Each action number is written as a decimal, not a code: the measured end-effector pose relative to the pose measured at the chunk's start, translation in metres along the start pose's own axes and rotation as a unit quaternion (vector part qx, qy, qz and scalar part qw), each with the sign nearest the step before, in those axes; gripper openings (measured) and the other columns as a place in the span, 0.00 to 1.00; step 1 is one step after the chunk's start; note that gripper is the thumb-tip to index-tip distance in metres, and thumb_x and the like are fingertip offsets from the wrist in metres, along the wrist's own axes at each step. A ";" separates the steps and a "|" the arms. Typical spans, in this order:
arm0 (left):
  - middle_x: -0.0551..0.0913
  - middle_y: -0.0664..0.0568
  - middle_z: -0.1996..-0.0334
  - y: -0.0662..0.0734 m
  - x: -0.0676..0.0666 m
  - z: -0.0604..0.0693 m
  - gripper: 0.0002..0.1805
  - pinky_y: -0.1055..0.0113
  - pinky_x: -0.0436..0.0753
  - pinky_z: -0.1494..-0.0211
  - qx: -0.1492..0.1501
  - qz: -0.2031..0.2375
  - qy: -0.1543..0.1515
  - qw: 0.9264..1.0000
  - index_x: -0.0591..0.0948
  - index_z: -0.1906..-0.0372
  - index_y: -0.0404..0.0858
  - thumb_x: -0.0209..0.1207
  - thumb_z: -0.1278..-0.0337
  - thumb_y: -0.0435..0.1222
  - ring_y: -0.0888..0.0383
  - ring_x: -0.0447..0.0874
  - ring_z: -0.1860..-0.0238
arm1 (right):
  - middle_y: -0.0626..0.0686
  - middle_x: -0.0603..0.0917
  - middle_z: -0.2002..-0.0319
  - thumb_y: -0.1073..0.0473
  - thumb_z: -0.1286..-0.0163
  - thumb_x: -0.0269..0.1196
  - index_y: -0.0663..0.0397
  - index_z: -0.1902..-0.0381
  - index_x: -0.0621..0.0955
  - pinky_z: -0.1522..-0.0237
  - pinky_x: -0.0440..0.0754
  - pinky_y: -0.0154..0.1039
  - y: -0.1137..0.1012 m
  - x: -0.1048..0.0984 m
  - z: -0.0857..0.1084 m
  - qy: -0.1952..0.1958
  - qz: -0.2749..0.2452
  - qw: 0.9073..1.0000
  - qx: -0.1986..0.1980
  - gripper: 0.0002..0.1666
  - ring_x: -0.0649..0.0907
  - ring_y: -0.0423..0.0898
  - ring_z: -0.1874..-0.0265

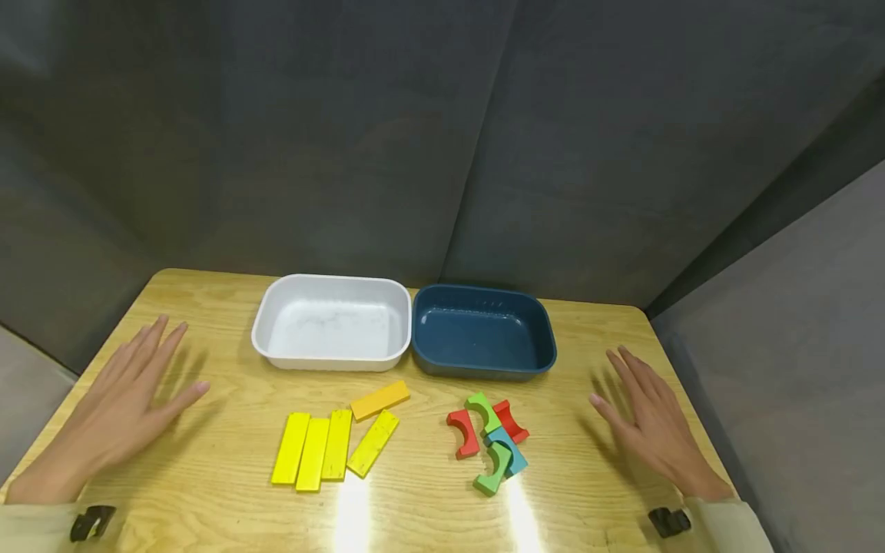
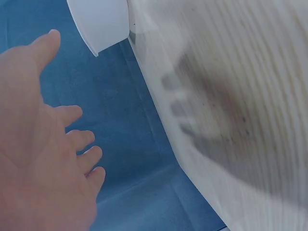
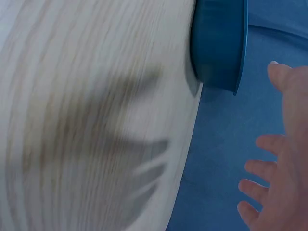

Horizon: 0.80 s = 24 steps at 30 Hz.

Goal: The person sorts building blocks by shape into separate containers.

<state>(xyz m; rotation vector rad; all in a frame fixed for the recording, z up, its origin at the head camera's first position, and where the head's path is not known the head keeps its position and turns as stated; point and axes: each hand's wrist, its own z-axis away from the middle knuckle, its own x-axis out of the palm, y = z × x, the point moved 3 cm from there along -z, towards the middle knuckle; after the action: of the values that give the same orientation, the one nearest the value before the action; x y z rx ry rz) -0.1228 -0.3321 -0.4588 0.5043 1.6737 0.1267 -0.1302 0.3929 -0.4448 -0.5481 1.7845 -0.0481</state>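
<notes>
My left hand [image 1: 124, 403] hovers over the table's left side, fingers extended and thumb spread, holding nothing. On the other side my right hand [image 1: 653, 418] is likewise spread in the air, with its shadow on the wood below. Nearest the left hand lie several yellow blocks [image 1: 291, 448], flat and oblong, with an orange block [image 1: 380, 400] just behind them. Arch-shaped blocks lie in a loose cluster nearer the right hand: red ones [image 1: 465, 434], green ones [image 1: 492, 470] and a blue one [image 1: 508, 452]. In both wrist views the palms [image 2: 43, 159] show nothing in them.
A white bin [image 1: 332, 361] and a dark blue bin [image 1: 484, 372] stand side by side at the back of the wooden table [image 1: 228, 499]. Grey cloth [image 1: 332, 138] hangs behind the table's far edge. A grey panel [image 1: 795, 346] stands along the right side.
</notes>
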 end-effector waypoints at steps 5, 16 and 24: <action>0.31 0.48 0.12 0.004 -0.001 -0.006 0.54 0.44 0.26 0.14 0.007 0.004 0.004 1.000 0.43 0.10 0.48 0.62 0.25 0.55 0.38 0.30 0.13 | 0.65 0.61 0.17 0.46 0.24 0.68 0.51 0.14 0.61 0.25 0.58 0.73 -0.009 0.000 -0.005 0.000 -0.001 1.000 -0.006 0.48 0.63 0.73 0.23; 0.33 0.46 0.12 0.013 0.001 -0.017 0.54 0.45 0.29 0.13 0.008 0.020 -0.004 1.000 0.42 0.10 0.49 0.62 0.25 0.56 0.35 0.35 0.13 | 0.64 0.64 0.18 0.44 0.23 0.68 0.52 0.14 0.63 0.28 0.62 0.74 -0.030 0.003 -0.011 -0.017 -0.005 1.000 -0.005 0.48 0.66 0.72 0.23; 0.42 0.45 0.11 0.021 -0.001 -0.026 0.52 0.34 0.46 0.15 0.006 0.021 0.003 1.000 0.47 0.10 0.49 0.62 0.25 0.57 0.28 0.49 0.17 | 0.64 0.69 0.21 0.41 0.24 0.69 0.55 0.17 0.67 0.31 0.67 0.74 -0.044 0.004 -0.018 -0.021 0.007 1.000 -0.016 0.47 0.70 0.70 0.25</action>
<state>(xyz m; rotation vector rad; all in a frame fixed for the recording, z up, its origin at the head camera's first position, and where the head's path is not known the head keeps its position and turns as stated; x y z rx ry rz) -0.1423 -0.3084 -0.4456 0.5490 1.6718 0.1483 -0.1328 0.3473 -0.4294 -0.5554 1.7514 0.0012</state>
